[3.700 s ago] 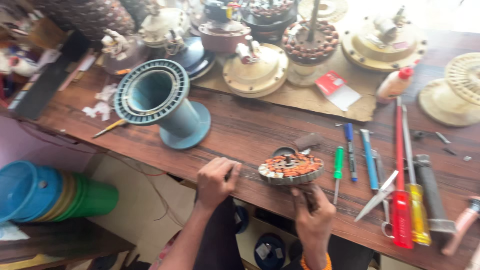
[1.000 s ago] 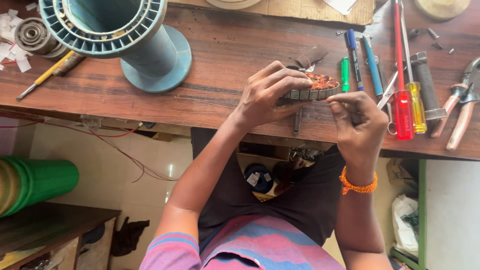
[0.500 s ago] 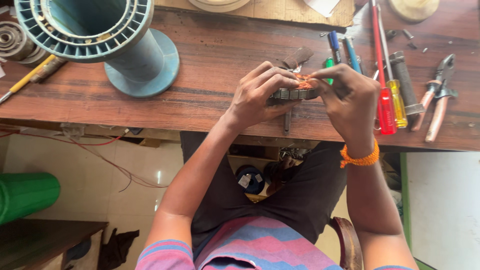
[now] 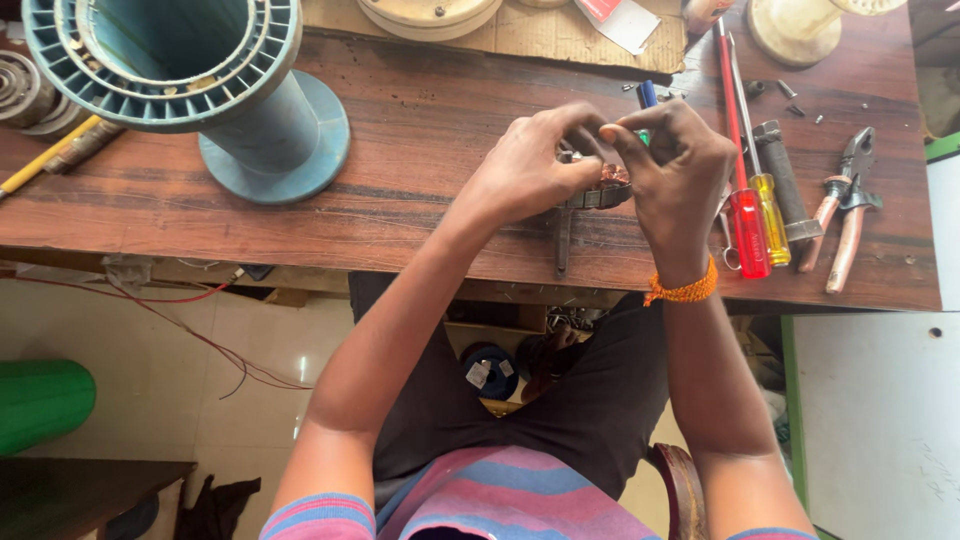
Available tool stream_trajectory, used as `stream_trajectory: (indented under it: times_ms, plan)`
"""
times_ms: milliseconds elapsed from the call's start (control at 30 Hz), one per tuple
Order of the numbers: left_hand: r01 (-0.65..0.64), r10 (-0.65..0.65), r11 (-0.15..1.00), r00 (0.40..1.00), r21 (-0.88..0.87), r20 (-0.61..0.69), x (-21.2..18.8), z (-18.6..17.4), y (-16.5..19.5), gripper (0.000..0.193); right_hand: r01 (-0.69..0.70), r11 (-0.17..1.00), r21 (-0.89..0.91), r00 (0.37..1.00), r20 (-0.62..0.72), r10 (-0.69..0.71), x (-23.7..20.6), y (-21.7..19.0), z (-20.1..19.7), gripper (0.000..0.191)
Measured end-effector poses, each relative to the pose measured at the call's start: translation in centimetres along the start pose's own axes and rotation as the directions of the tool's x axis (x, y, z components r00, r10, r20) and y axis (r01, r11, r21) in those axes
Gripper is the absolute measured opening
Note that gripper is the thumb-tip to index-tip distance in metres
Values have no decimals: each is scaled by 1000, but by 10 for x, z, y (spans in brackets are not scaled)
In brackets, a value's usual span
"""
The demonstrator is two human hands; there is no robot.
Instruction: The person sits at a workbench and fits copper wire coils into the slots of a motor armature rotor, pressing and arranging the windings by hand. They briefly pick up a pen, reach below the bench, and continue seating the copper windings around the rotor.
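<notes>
since a moment ago both hands have closed tighter over the round metal stator with copper windings [image 4: 606,186]. the left hand [image 4: 530,165] cups its side, the right hand [image 4: 675,170] pinches over the top, so the work has settled on its upper edge.

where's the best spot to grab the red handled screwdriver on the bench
Take the red handled screwdriver by its thick red handle, which lies at the near edge of the wooden bench, coming from above. It lies flat with its thin shaft pointing away. A yellow handled screwdriver lies tight on its right and the right hand is close on its left, so side access looks cramped.
</notes>
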State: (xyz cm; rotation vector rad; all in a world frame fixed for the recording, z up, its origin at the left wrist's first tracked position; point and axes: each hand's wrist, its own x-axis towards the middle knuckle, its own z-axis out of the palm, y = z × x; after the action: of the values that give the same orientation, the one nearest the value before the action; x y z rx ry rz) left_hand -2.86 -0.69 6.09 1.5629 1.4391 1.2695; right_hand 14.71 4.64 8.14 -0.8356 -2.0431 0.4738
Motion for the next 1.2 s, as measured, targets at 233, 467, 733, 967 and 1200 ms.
stream_trajectory:
  times_ms: [233, 467, 733, 967, 1200]
  plan:
    - [-206, 243, 966, 930, -156, 274, -3, -33, -10, 15, 46, 992, 118, 990, 131, -61, -39, -37, -18, 12]
    - [-436, 415, 899, 824, -36, 387, 0, -53, -5, 17, -240, 946, 217, 971, 33, 239, -83, -53, 10, 10]
    - [-550, 548, 833, 812, -49, 199, -28, -35, 21, 41, -296, 798, 526, 897, -133, 421, -111, -26, 33, 17]
    - [-512, 561, 731, 827, 451, 29, -49, -6, 14, 40, -329, 898, 293, 944, 68, 324, -100, -9, -26, 5]
    - [-531, 622, 714, 780, 456, -66, -57, 8, 4, 41, -111, 974, 200, 990, 103, 92, -69, -29, -61, 7]
